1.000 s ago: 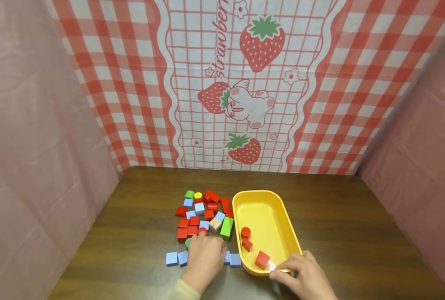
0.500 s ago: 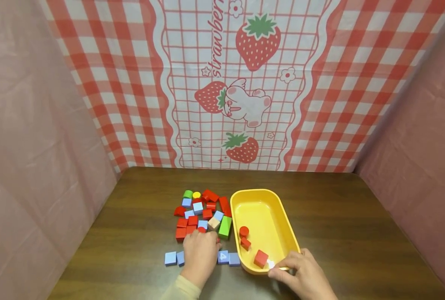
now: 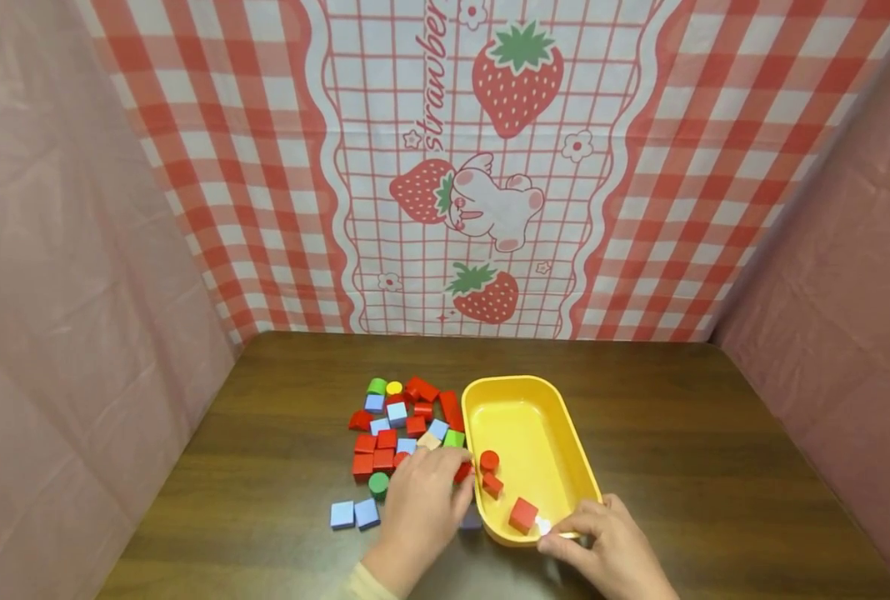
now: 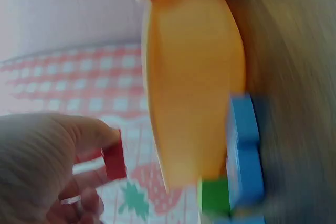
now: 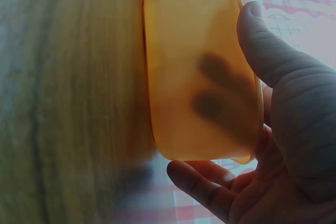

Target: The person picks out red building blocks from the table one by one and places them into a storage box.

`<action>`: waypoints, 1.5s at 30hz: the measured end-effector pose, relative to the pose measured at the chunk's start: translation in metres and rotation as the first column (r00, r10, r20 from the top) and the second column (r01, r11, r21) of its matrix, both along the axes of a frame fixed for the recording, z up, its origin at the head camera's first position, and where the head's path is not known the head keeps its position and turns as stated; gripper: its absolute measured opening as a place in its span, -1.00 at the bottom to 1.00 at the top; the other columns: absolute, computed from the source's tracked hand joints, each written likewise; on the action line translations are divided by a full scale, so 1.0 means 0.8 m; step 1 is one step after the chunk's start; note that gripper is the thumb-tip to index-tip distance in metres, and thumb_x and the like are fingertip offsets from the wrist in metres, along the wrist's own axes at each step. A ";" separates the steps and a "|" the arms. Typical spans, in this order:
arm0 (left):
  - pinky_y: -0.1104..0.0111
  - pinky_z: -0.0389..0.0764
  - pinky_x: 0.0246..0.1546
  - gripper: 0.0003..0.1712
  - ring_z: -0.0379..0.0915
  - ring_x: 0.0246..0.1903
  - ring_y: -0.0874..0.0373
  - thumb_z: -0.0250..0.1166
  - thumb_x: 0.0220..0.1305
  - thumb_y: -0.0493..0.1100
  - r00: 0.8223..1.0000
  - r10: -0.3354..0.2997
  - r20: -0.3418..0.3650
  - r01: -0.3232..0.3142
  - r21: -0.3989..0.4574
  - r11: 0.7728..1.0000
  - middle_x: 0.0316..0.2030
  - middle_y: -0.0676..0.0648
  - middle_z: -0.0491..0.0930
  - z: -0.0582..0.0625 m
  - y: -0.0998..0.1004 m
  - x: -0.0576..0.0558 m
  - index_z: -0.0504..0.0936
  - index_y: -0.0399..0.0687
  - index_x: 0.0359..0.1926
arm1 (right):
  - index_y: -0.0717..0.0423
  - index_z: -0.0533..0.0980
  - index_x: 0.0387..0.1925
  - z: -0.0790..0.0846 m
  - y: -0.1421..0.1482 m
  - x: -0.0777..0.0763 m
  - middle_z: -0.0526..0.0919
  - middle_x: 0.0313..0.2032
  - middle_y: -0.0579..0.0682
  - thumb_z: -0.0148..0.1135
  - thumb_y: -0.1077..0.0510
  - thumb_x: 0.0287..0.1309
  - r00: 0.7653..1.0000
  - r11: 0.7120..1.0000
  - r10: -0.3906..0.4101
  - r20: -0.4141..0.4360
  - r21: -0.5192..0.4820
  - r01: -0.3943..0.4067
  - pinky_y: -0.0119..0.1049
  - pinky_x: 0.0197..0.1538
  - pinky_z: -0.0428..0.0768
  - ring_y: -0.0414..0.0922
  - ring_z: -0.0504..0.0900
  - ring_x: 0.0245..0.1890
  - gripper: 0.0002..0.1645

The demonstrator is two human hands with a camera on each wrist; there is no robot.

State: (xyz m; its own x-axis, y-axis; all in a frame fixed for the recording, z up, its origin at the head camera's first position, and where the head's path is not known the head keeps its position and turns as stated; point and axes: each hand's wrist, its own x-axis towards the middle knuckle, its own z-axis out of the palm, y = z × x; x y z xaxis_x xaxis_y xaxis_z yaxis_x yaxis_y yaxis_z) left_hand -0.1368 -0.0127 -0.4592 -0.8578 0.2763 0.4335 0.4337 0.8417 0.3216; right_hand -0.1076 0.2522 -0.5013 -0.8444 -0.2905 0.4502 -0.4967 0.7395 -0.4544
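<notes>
Between its thumb and fingers, my left hand pinches a small red block, raised beside the left rim of the yellow tray. Only part of that block shows in the head view. My right hand grips the tray's near right corner; in the right wrist view its thumb lies on the rim. Inside the tray are a red cylinder, a smaller red block and a red cube.
Left of the tray lies a loose group of blocks, mostly red and light blue, with a green cylinder. Two blue square blocks lie nearer the front. A checked cloth hangs behind the table.
My left hand has come up from the blocks and moved right to the tray's edge, with a red block in its fingers. The right hand keeps its hold on the tray.
</notes>
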 end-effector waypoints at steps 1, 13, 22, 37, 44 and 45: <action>0.30 0.57 -0.31 -0.71 0.40 -0.32 0.22 0.43 0.18 0.00 0.999 -0.048 0.002 0.048 0.016 0.999 -0.20 0.12 0.69 0.002 0.004 0.003 0.68 0.07 -0.09 | -0.56 0.63 -0.55 0.000 0.000 0.000 0.50 -0.48 -0.58 0.56 -0.25 -0.24 1.000 1.000 0.003 -0.005 -0.002 -0.003 -0.40 -0.41 0.34 -0.31 0.31 -0.40 -0.80; 0.37 0.50 -0.38 -0.84 0.38 -0.42 0.26 0.32 0.29 0.03 0.974 -0.197 0.115 0.203 -0.035 0.979 -0.33 0.19 0.64 -0.020 0.034 0.013 0.67 0.11 -0.18 | -0.54 0.63 -0.54 0.000 -0.001 -0.001 0.50 -0.50 -0.57 0.58 -0.20 -0.24 0.997 0.999 0.043 -0.066 -0.012 -0.044 -0.46 -0.42 0.28 -0.31 0.30 -0.41 -0.79; 0.32 0.54 -0.41 -0.66 0.43 -0.40 0.22 0.16 0.42 0.08 0.972 -0.198 0.128 0.217 -0.163 0.962 -0.36 0.15 0.61 -0.027 0.040 0.011 0.77 0.08 -0.34 | -0.52 0.65 -0.53 -0.001 0.001 -0.001 0.49 -0.51 -0.56 0.56 -0.22 -0.21 0.998 0.999 0.038 -0.040 -0.005 -0.039 -0.46 -0.43 0.28 -0.31 0.29 -0.42 -0.82; 0.35 0.49 -0.39 -0.50 0.36 -0.41 0.25 0.05 0.47 0.21 0.956 -0.203 0.213 0.236 -0.144 0.961 -0.38 0.16 0.54 -0.028 0.040 0.012 0.79 0.08 -0.34 | -0.54 0.64 -0.54 0.003 0.001 0.001 0.48 -0.51 -0.57 0.56 -0.23 -0.22 1.000 1.000 0.019 -0.024 0.001 -0.019 -0.46 -0.42 0.30 -0.30 0.31 -0.40 -0.82; 0.37 0.49 -0.43 -0.51 0.36 -0.44 0.25 0.09 0.44 0.21 0.957 -0.202 0.208 0.230 -0.124 0.965 -0.43 0.17 0.54 -0.028 0.040 0.011 0.79 0.07 -0.38 | -0.53 0.64 -0.54 0.004 0.000 0.002 0.47 -0.51 -0.56 0.56 -0.21 -0.21 1.000 1.000 0.020 -0.020 -0.008 -0.020 -0.48 -0.43 0.30 -0.30 0.30 -0.40 -0.82; 0.37 0.49 -0.43 -0.51 0.35 -0.44 0.26 0.09 0.44 0.22 0.956 -0.199 0.217 0.229 -0.125 0.965 -0.43 0.17 0.54 -0.028 0.041 0.011 0.79 0.08 -0.38 | -0.53 0.64 -0.55 0.004 0.000 0.002 0.47 -0.52 -0.56 0.56 -0.21 -0.21 1.000 1.000 0.020 -0.020 -0.009 -0.020 -0.47 -0.43 0.30 -0.30 0.30 -0.40 -0.82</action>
